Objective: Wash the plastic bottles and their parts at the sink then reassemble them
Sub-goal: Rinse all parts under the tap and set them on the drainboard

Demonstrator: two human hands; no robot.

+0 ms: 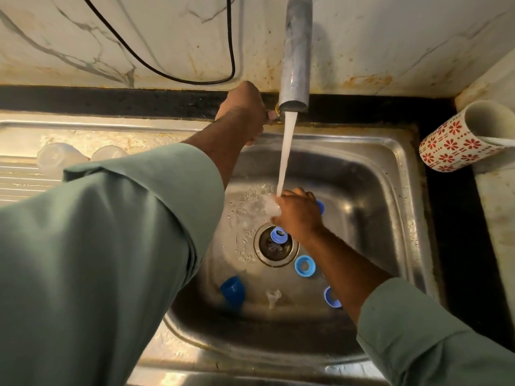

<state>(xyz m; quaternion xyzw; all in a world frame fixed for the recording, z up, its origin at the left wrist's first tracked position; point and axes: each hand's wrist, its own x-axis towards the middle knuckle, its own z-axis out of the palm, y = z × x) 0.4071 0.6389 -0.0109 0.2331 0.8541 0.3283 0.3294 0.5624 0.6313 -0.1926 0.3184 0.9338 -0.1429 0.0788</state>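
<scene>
Water streams from the tap spout (296, 65) into the steel sink (370, 168). My left hand (242, 110) grips the tap's valve handle behind the spout. Under the stream, my right hand (298, 215) holds a clear bottle part (271, 207); a blue piece (321, 206) peeks out behind the fingers. Loose in the basin lie a blue ring (278, 235) on the drain, a second blue ring (305, 265), a dark blue cap (233, 290), a blue ring (331, 298) partly under my right forearm, and a small clear nozzle (273, 298).
Two clear plastic bottles (60, 160) lie on the ribbed drainboard at left, partly hidden by my left sleeve. A red-flowered white mug (459, 140) stands on the dark counter at right. A black cable (195, 76) hangs against the marble wall.
</scene>
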